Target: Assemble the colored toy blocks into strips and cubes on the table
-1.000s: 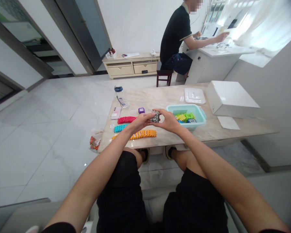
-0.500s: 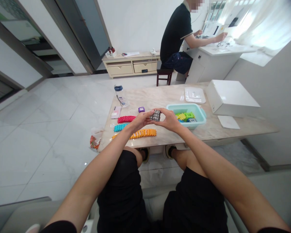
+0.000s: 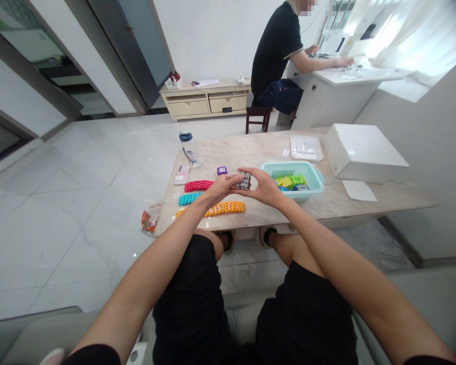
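Gripping from both sides, the left hand (image 3: 219, 188) and the right hand (image 3: 265, 188) share one small grey block cluster (image 3: 244, 180). Each grip is closed on it with the fingertips, thumbs underneath and fingers over the top. The cluster is held just above the tabletop (image 3: 338, 205), at the centre of the frame, with both forearms stretching up from the bottom corners over the person's black shorts.

Just below the hands in the picture lies an orange toothed strip (image 3: 226, 208), flat on the stone and near the tabletop's front edge. Left of the left wrist sit a teal strip (image 3: 189, 199) and, right above it, a red strip (image 3: 197, 185), both lying roughly parallel to the orange one. A single purple block (image 3: 222, 171) stands just beyond the hands. To the right of the right hand is a light green bin (image 3: 316, 178) holding yellow, green and blue pieces.

Further left, a pink phone (image 3: 182, 175) lies flat, and beyond it a clear bottle (image 3: 190, 152) with a dark cap rests at the tabletop's left corner. A clear lid (image 3: 306, 148) lies behind the bin, beside a white box (image 3: 365, 152), with a white sheet (image 3: 359, 190) in front of the box.

At the top of the frame another person (image 3: 277, 50) in a black shirt sits on a dark stool (image 3: 258, 116) at a white desk, both hands on it. A low cabinet (image 3: 205, 103) stands against the wall to the left of them.
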`<state>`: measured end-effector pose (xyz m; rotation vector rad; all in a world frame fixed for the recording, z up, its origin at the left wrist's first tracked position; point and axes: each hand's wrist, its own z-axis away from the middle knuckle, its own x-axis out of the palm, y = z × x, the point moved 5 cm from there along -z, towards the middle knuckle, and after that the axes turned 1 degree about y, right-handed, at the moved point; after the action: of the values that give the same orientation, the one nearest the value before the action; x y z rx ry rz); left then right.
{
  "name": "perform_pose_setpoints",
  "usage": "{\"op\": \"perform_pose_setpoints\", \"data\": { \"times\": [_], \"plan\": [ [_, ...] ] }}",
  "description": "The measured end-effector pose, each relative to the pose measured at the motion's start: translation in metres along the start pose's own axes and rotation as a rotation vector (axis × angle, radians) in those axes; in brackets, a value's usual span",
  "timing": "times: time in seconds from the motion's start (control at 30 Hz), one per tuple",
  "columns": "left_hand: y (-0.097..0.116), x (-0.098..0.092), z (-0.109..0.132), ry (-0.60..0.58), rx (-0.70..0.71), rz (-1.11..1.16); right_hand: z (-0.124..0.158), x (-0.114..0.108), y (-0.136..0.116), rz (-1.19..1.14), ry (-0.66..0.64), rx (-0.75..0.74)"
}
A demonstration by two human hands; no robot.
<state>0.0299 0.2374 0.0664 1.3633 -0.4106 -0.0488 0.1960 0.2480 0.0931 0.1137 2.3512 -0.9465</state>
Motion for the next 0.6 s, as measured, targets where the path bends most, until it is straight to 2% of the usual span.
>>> {"op": "perform_pose_setpoints", "data": {
  "times": [0.3, 0.6],
  "plan": [
    [-0.0036, -0.0022, -0.0029, 0.007, -0.018, 0.003, 0.0004, -0.0004, -0.0045, -0.002, -0.02, -0.025],
    [-0.0064, -0.0055, -0.0045, 0.034, -0.038, 0.047, 0.0008, -0.0029, -0.0001, 0.022, -0.029, 0.024]
  ]
}}
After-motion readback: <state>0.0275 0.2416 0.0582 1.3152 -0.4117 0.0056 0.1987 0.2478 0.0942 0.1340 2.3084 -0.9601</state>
